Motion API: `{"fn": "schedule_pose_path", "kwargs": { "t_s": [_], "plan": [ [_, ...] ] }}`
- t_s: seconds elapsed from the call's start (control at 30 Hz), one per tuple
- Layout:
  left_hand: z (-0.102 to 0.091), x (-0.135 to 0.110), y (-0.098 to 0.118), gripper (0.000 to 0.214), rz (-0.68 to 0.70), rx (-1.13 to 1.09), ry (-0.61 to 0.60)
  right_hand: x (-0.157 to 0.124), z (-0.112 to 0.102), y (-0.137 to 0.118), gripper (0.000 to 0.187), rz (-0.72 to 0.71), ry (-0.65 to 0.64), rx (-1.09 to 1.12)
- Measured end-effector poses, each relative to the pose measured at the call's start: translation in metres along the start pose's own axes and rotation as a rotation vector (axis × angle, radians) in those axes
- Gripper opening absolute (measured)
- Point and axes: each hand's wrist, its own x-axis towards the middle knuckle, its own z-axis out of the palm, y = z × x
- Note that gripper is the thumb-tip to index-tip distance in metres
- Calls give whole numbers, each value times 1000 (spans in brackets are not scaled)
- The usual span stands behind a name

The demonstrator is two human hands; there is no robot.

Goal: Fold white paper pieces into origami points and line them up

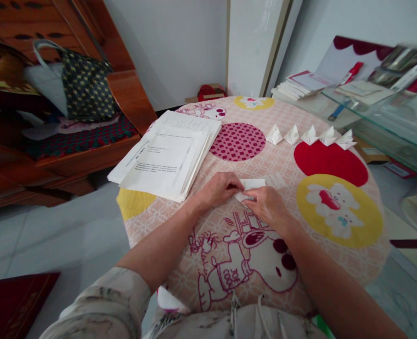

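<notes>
A small folded piece of white paper [253, 183] lies on the cloth-covered round table near its middle. My left hand [223, 189] pinches the paper at its left side, fingers curled together. From the right, my right hand [265, 202] grips the near edge with thumb and fingers closed on it. Fingers cover part of the paper, so its full shape is hidden. Beyond my right hand stands a row of several folded paper pieces [309, 135] with pointed tops. A stack of printed sheets [166, 160] rests to the left of my hands.
The patterned tablecloth [208, 254] covers the round table. At right is a glass shelf [381, 106] with papers, a red item and metal containers. A wooden bench [88, 165] with a dark patterned bag [86, 84] stands at left. A red box [210, 92] sits behind the table.
</notes>
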Motion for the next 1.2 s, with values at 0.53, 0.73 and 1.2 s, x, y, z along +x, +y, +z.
{"fn": "schedule_pose_path", "kwargs": {
  "t_s": [0.53,0.73,1.2],
  "plan": [
    [3,0,-14,20,73,-37,-8,0,-6,0,26,-279,-94,9],
    [4,-1,-20,22,107,-30,-6,-6,-16,9,25,-327,-171,185],
    [9,-4,-3,9,-18,-7,37,-1,-18,32,21,-336,113,204]
  ]
}}
